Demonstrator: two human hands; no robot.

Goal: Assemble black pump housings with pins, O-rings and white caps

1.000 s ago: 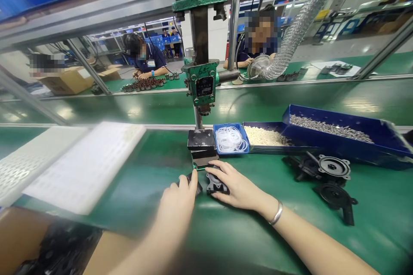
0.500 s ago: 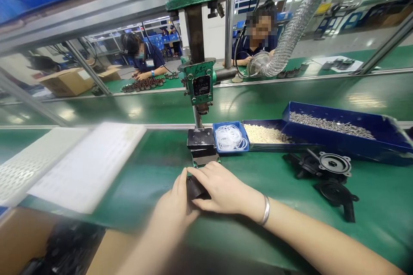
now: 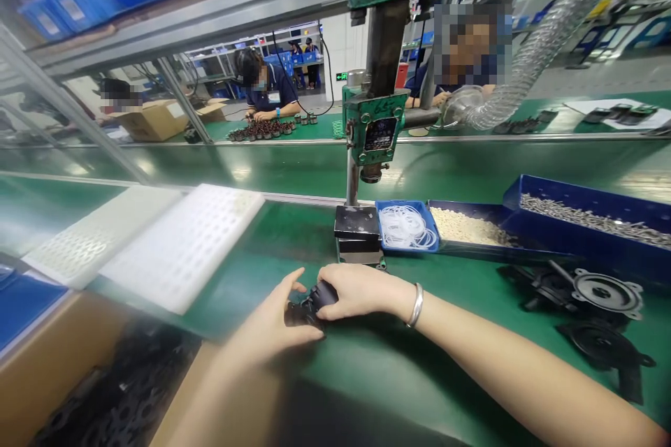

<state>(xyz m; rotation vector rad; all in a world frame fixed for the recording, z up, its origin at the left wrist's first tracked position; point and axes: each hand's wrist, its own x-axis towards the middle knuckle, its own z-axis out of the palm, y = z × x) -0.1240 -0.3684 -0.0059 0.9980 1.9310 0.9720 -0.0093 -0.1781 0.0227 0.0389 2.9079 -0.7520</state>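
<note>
One black moulded-plastic part [image 3: 323, 295], perhaps two, could slip: the right hand [image 3: 359, 291] grips it, but the left hand [image 3: 268, 321] curves loosely, fingertips apart.

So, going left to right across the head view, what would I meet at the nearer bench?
White dotted panels, left hand, black block, tray of white rings, bin of cream pieces, bin of metal parts.

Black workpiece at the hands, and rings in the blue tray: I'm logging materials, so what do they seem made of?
Black workpiece: probably moulded plastic, satin, judging by its dark, softly shining surface; coated metal is possible. Rings: likely silicone or soft plastic, smooth, whitish and translucent-looking in thin loops.
</note>
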